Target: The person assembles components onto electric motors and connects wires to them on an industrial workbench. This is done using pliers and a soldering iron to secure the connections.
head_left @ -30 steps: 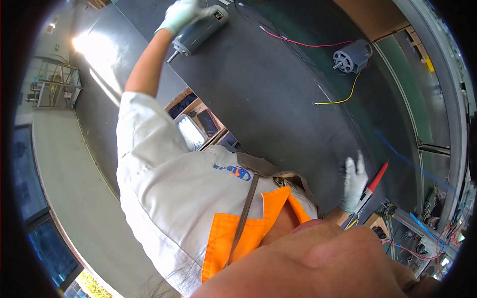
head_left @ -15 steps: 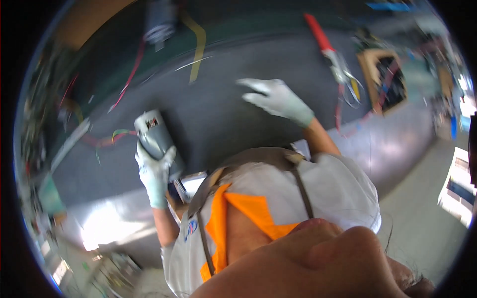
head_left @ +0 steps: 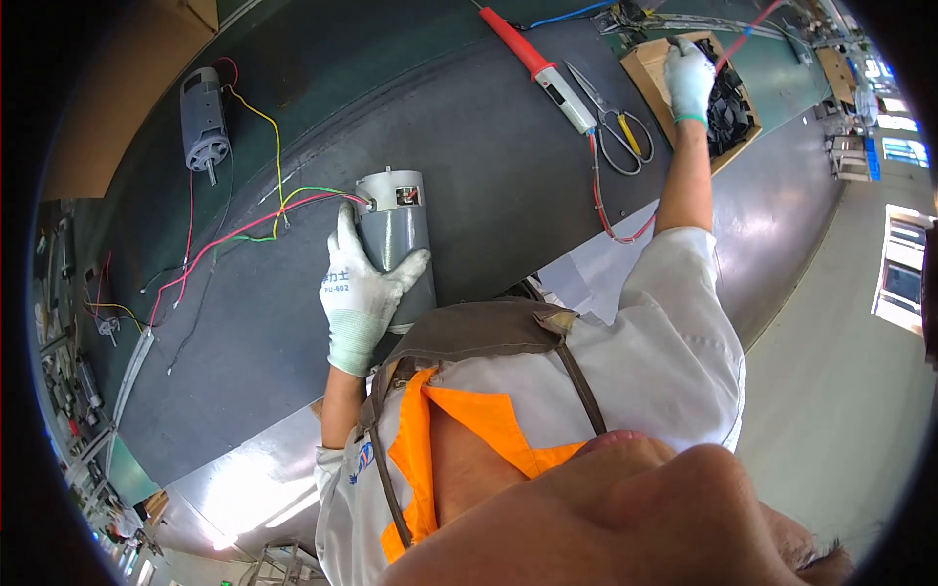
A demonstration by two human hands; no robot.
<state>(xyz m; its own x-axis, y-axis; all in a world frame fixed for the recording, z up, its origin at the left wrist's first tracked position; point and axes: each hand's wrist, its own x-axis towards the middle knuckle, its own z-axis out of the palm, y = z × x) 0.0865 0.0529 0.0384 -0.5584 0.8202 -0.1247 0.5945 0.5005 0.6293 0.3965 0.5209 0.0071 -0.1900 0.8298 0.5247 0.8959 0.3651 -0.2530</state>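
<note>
A grey cylindrical electric motor (head_left: 396,234) lies on the dark bench top in front of me, its pale end cap facing away. Around its left side wraps my gloved left hand (head_left: 360,285), thumb across the body. Red, green and yellow wires (head_left: 303,198) run left from the end cap. Far right, my gloved right hand (head_left: 690,82) is over a cardboard box (head_left: 647,74) of small black parts (head_left: 727,115). Its fingers are curled together; whatever may be between them is hidden.
Left of the box lie scissors (head_left: 616,122) and a red-and-white corded hand tool (head_left: 542,70). Another motor (head_left: 202,117) with wires rests at the far left. White paper sheets (head_left: 586,278) are at the bench's near edge, right of the motor.
My right hand has moved from above the bench middle, away and right to the box, its fingers now curled. The left hand keeps hold of the motor, now more upright in view.
</note>
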